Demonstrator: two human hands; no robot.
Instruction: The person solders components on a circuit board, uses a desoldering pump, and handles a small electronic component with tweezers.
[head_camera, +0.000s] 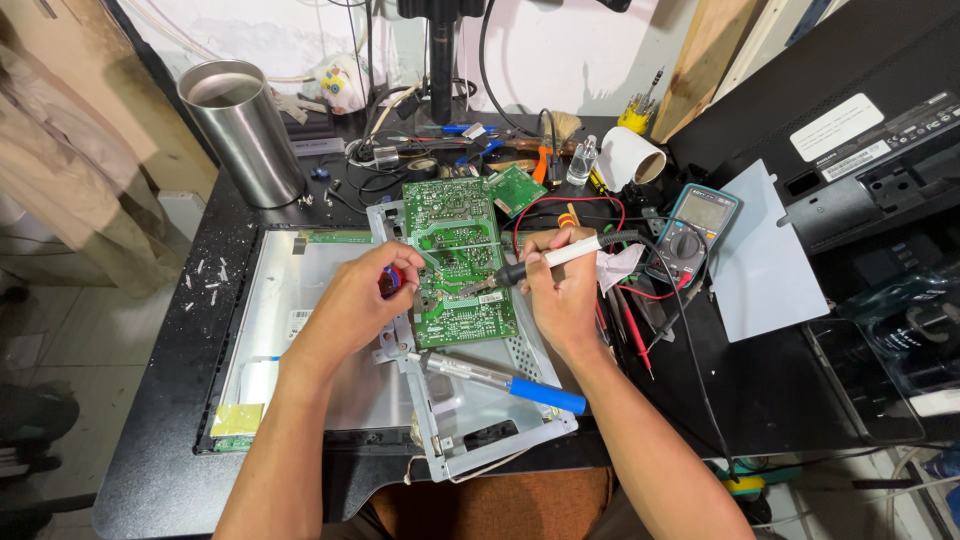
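While the right hand (562, 290) grips a soldering iron (545, 262) on the green circuit board (458, 262), the left hand's (362, 300) fingers pinch a red tool (390, 282); soldering looks midway.

Single head-worn view, steeply downward and close over the workbench (170, 400), forearms entering from the bottom edge.
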